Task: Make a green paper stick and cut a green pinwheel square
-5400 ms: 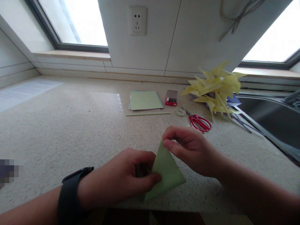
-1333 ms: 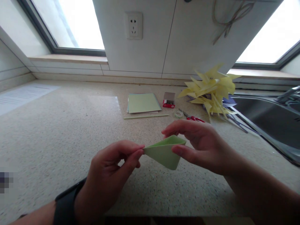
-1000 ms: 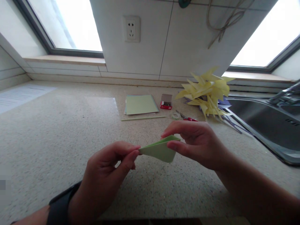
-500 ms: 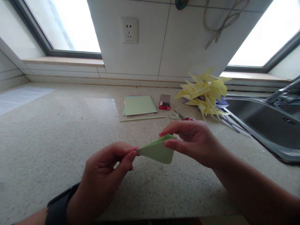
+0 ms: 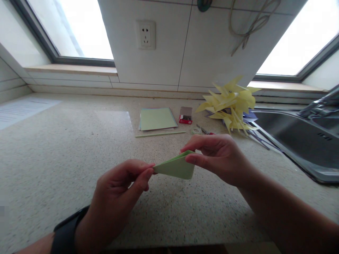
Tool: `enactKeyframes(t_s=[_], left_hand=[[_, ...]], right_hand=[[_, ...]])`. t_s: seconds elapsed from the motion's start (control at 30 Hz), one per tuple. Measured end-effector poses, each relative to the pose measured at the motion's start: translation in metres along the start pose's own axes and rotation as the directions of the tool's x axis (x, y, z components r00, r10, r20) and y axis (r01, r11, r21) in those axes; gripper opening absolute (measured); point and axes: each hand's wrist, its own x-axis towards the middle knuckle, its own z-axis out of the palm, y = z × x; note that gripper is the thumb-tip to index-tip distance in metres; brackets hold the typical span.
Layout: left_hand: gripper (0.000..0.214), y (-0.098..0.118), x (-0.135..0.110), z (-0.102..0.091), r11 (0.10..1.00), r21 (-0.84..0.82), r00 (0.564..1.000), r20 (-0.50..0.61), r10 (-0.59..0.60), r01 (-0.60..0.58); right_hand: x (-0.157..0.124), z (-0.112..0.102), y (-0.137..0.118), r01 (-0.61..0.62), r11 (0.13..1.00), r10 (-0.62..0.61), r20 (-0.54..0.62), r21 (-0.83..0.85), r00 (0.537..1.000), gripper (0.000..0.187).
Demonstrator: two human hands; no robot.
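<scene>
A light green sheet of paper, bent over into a triangle, is held above the countertop between both hands. My left hand pinches its pointed left corner between thumb and fingertips. At the other end, my right hand grips the upper right edge, thumb on the near side and fingers behind. A narrow gap shows between the two layers along the top. The right fingertips are partly hidden behind the paper.
Behind the hands lie a stack of coloured paper, a pale stick, a small red box, a tape roll and scissors. Yellow paper pinwheels are piled beside the sink.
The gap between the paper's two layers has narrowed as my right thumb and fingers came closer together. Its lower corner has risen slightly. My left hand still pinches the same corner.
</scene>
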Motion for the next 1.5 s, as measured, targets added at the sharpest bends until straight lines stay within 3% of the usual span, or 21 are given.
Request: enactKeyframes(t_s=[0.33, 0.7, 1.23, 1.5], left_hand=[[0.011, 0.0002, 0.0002, -0.0010, 1.000, -0.011, 1.000, -0.001, -0.024, 0.024], [0.008, 0.0022, 0.0025, 0.0013, 0.996, -0.037, 0.996, -0.034, -0.082, 0.081], [0.008, 0.0001, 0.0019, -0.0007, 0.996, -0.022, 0.996, -0.015, -0.092, 0.092], [0.010, 0.0042, 0.0025, -0.0004, 0.988, 0.015, 0.988, -0.026, -0.154, 0.154]], right_hand=[[0.0018, 0.0013, 0.0002, 0.026, 1.000, -0.025, -0.023, 0.013, 0.999, 0.007], [0.0004, -0.0006, 0.0003, -0.045, 0.999, 0.045, 0.018, 0.019, 0.999, 0.018], [0.0021, -0.0016, -0.0016, -0.072, 0.995, 0.065, -0.098, -0.075, 0.993, 0.016], [0.0015, -0.0013, 0.0014, -0.063, 0.990, 0.048, -0.124, -0.123, 0.991, 0.012]])
